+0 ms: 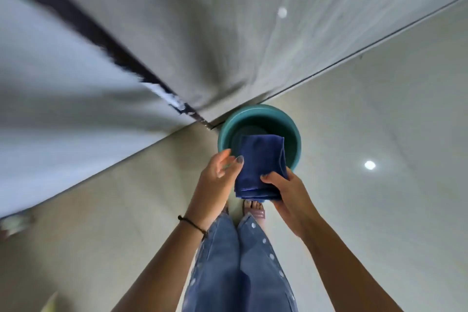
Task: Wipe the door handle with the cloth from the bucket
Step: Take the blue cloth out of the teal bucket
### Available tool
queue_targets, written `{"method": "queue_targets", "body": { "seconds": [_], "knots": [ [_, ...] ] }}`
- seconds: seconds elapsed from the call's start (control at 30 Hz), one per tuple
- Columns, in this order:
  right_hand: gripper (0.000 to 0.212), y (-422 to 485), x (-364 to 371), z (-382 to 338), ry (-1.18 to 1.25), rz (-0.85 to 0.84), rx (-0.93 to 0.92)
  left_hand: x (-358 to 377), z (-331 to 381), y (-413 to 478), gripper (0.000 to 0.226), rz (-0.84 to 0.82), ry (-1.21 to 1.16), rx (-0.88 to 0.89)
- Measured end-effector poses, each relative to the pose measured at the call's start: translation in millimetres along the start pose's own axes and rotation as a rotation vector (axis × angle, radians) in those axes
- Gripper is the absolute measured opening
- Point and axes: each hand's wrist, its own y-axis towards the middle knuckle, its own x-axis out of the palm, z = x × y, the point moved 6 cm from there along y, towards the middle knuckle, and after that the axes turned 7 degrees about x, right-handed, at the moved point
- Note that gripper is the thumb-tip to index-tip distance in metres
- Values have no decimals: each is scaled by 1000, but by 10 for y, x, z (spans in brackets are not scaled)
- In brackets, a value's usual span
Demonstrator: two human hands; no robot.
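Head view, steeply downward, close.

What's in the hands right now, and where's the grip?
The right hand pinches the folded blue cloth at its near right corner, above the bucket. The left hand is open beside it.

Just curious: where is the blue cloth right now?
In the head view, the blue cloth is folded in the right hand, centre frame above the teal bucket, with the left hand beside it.

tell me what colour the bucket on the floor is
Teal green; the bucket shows clearly in the head view, behind the dark blue cloth.
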Motion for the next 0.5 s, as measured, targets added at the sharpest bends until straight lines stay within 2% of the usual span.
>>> {"method": "queue_targets", "body": {
  "seconds": [0.1,0.27,0.37,0.5],
  "knots": [
    [46,-1065,351,-259,-209,-62,-115,-241,529,-874,24,33,-205,4],
    [46,-2331,1049,-324,-154,-234,-113,-879,947,-2060,23,115,-401,69],
    [37,-2792,1548,-116,-197,-334,-88,-1409,867,-2696,25,169,-504,117],
    [29,-3323,2495,455,-432,-465,-145,-2340,519,-3542,28,269,-602,189]
  ]
}}
